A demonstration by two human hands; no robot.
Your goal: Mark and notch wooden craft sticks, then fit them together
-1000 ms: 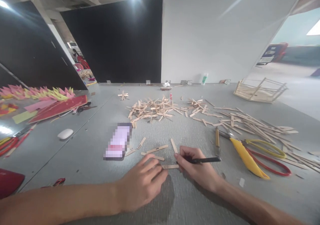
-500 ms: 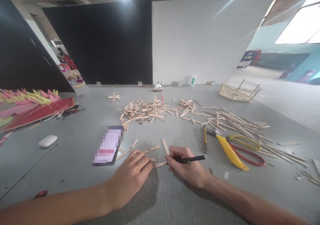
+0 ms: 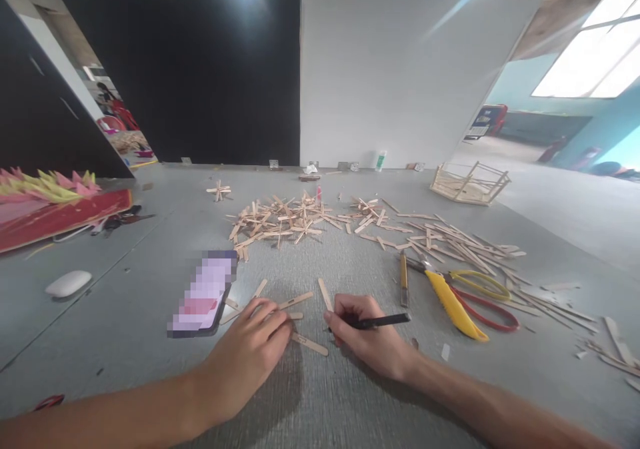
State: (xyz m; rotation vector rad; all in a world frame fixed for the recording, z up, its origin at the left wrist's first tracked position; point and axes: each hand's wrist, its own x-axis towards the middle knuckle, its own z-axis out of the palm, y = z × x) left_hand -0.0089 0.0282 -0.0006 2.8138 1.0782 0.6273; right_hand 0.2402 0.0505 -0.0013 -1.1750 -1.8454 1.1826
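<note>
marked wooden stick [image 3: 313, 346] juts from left fingers [image 3: 278, 322]

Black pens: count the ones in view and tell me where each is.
1: the black pen is held in the right hand, to the right of the marked wooden stick by the left hand. Others could be hidden under the stick pile.

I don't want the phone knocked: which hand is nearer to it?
Left. The left hand is just right of the phone, apart from it; the right hand, holding a black pen, is farther right.
</note>
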